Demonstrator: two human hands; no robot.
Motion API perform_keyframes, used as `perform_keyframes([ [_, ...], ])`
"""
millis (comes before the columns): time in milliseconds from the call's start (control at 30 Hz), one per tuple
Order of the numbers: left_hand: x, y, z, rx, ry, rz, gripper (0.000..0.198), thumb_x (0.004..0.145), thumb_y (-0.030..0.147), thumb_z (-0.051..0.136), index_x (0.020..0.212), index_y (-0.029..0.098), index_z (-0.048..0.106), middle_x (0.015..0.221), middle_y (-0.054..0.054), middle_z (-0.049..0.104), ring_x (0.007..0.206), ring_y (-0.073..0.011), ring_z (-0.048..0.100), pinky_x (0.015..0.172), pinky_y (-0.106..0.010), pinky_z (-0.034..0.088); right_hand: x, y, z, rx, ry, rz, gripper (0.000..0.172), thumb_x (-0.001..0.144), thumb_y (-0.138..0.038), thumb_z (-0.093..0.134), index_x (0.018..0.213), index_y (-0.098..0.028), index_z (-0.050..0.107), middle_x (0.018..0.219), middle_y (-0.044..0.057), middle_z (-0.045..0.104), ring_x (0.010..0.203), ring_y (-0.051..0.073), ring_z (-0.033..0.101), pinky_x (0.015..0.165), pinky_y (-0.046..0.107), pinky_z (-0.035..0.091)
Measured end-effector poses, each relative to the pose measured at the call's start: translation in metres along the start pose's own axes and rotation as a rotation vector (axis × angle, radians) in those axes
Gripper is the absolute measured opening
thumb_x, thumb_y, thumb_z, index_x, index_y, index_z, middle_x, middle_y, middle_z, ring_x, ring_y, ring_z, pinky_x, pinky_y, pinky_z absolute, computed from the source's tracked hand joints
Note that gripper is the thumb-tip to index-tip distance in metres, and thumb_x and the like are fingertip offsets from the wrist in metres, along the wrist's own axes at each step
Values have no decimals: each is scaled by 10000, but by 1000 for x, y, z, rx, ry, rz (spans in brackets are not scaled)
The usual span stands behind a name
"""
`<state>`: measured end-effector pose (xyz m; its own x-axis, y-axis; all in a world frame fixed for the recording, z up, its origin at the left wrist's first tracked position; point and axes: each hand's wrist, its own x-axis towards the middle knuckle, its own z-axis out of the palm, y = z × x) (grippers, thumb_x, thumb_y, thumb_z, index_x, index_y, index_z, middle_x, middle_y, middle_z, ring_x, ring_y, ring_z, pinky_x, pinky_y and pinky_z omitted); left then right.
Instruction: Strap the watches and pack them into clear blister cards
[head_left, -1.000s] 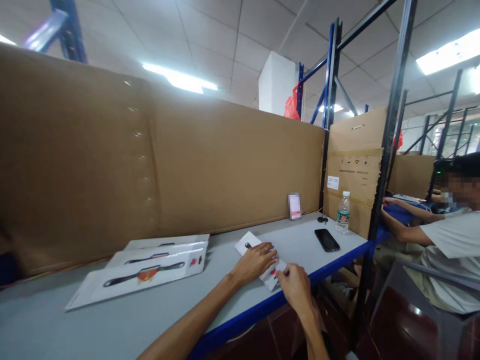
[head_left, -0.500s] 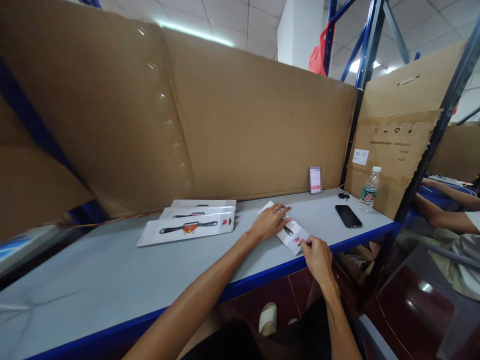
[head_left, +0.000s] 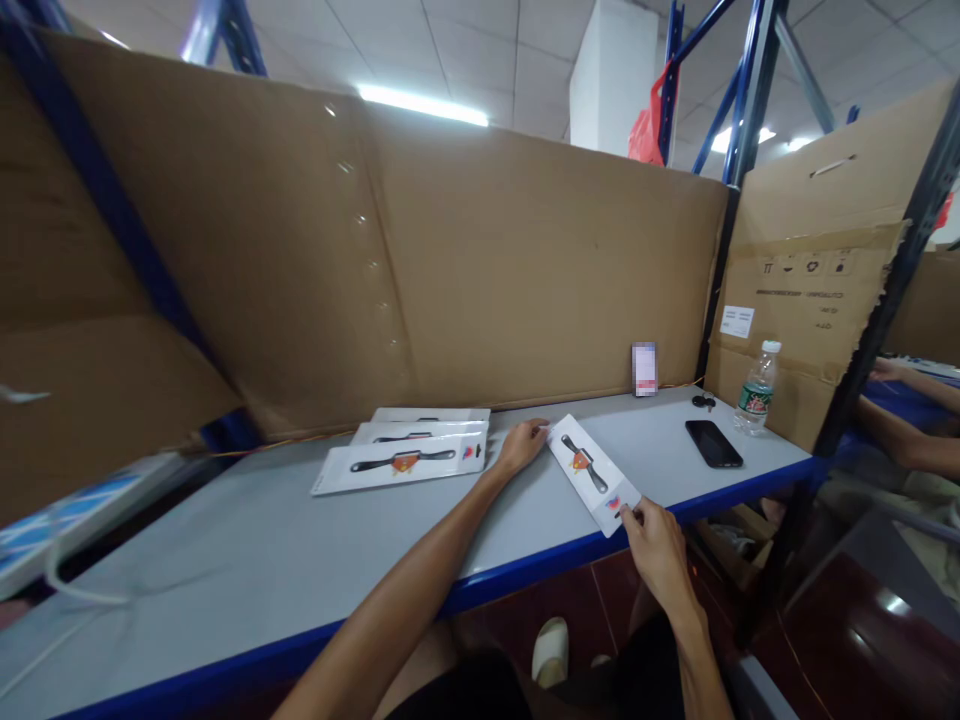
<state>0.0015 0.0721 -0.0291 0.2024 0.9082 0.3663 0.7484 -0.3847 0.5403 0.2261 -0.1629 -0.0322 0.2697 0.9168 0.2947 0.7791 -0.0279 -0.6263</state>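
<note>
A long white package (head_left: 592,473) with a black tool printed on it lies slanted on the grey table (head_left: 315,560), near the blue front edge. My left hand (head_left: 520,446) rests at its far left corner, fingers curled against the edge. My right hand (head_left: 654,538) pinches the near end at the table's edge. A stack of like white packages (head_left: 409,459) lies to the left of my left hand.
A tall cardboard wall (head_left: 450,270) backs the table. A black phone (head_left: 713,443), a water bottle (head_left: 756,388), keys (head_left: 703,402) and a small card (head_left: 644,369) stand at the right. Another person's arms (head_left: 900,440) show past the black rack post (head_left: 870,330).
My left hand has slid off the top of the package to its far corner, uncovering the printed tool. The view has swung left and down.
</note>
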Motion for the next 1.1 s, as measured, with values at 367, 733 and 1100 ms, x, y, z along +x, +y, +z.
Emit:
perform_keyframes([
  [367,0,-2,3,33,-37,64,340,964,291,490,1103,162,773,956,-90,774,858,-220,673,788,-294,459,3,18,-7,213,-30,-63,338,940,-439,476,747,-216,641,752,61,725,700,214,617,650,283,366],
  [733,-10,15,-6,256,-14,-163,346,1028,256,382,1105,191,713,1104,-168,754,1058,-284,689,817,-332,462,11,4,-14,-26,-2,55,329,988,-321,529,692,-226,635,693,46,722,657,189,639,616,270,328],
  [1100,-7,11,-13,293,-6,-266,365,1010,238,377,1119,178,720,1149,-207,743,1105,-337,699,857,-394,511,22,9,-20,96,-43,40,373,952,-360,516,601,-233,520,570,28,647,597,181,618,612,265,365],
])
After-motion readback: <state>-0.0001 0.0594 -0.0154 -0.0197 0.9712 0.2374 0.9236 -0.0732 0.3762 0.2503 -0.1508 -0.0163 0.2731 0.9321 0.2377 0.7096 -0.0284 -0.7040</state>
